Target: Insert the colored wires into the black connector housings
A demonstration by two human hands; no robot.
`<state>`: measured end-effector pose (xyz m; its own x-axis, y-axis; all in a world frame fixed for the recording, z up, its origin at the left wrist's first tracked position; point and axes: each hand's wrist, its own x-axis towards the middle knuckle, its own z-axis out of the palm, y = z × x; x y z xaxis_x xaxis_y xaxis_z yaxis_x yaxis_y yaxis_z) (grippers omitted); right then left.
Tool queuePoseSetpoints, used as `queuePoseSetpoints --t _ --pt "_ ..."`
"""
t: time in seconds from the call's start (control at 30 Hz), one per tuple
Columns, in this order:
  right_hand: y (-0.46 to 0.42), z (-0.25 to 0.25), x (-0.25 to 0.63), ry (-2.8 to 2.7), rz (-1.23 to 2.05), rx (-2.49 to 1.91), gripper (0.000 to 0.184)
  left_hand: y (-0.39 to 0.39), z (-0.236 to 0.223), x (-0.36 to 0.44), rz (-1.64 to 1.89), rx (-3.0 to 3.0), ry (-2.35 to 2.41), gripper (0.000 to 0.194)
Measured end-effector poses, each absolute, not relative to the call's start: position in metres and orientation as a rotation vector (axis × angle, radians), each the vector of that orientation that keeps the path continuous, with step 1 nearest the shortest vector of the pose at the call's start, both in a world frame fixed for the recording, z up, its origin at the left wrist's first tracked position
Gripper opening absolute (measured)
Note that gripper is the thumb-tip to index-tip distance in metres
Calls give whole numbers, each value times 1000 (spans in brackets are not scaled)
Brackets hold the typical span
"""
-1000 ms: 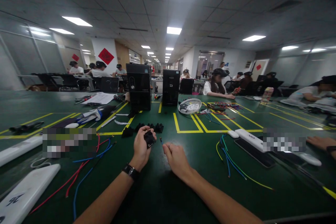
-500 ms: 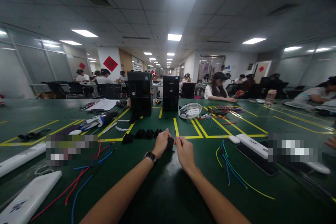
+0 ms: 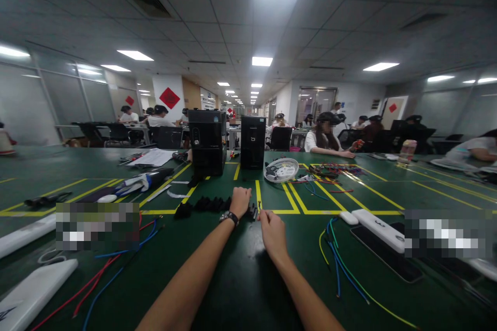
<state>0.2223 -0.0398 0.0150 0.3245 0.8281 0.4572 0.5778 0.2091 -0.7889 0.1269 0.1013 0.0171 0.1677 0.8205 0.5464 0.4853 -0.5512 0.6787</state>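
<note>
My left hand (image 3: pixel 241 201), with a dark watch on the wrist, is curled with its fingers turned away from me. At its right side shows a small black block (image 3: pixel 253 211) with lighter edges, and the fingers appear closed around it. My right hand (image 3: pixel 273 230) is pinched just right of the block. A thin dark piece (image 3: pixel 259 206) stands up by its fingertips, too small to name. Left of my left hand, several black blocks (image 3: pixel 212 204) lie in a row on the green table (image 3: pixel 248 279).
Two black computer towers (image 3: pixel 207 142) stand ahead. A white basket (image 3: pixel 281 170) sits near tangled wires. Blue, red and green wires (image 3: pixel 345 264) lie on both sides. A white power bank (image 3: pixel 378 230) and dark phone (image 3: pixel 386 253) are at right. A co-worker (image 3: pixel 325 139) sits across.
The left hand has turned so its back faces me more, with the thumb no longer showing. The right hand has dropped slightly. The camera view has shifted a little.
</note>
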Motion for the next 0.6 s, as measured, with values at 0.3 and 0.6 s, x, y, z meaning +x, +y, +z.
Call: queuePoseSetpoints --t 0.3,0.6 --pt "-47 17 213 -1535 432 -1488 24 67 50 35 1023 2607 1151 14" --pt "-24 46 92 -1939 1222 -1153 28 61 137 -90 546 2848 1377 29"
